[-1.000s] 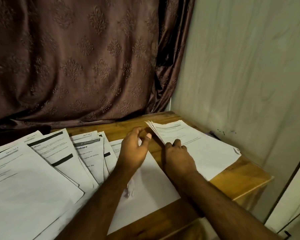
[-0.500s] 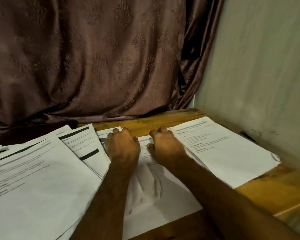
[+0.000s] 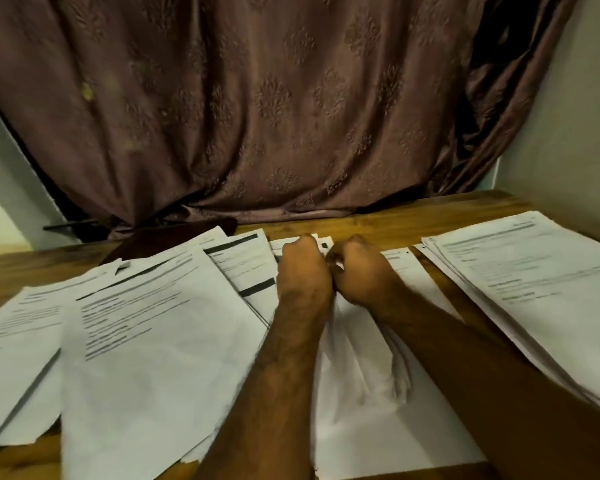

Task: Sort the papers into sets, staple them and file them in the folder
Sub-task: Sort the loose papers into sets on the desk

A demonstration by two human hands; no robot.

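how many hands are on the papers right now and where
2. The left hand and the right hand sit side by side, touching, on the middle papers near the far edge, fingers curled. What the fingers grip is hidden.

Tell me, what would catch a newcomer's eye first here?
Probably the two hands meeting at the middle: the left hand and right hand, knuckles nearly touching, curled on the top edge of a crumpled sheet. White papers fan across the wooden table to the left, and a neater stack lies to the right. Behind everything hangs a brown patterned curtain.
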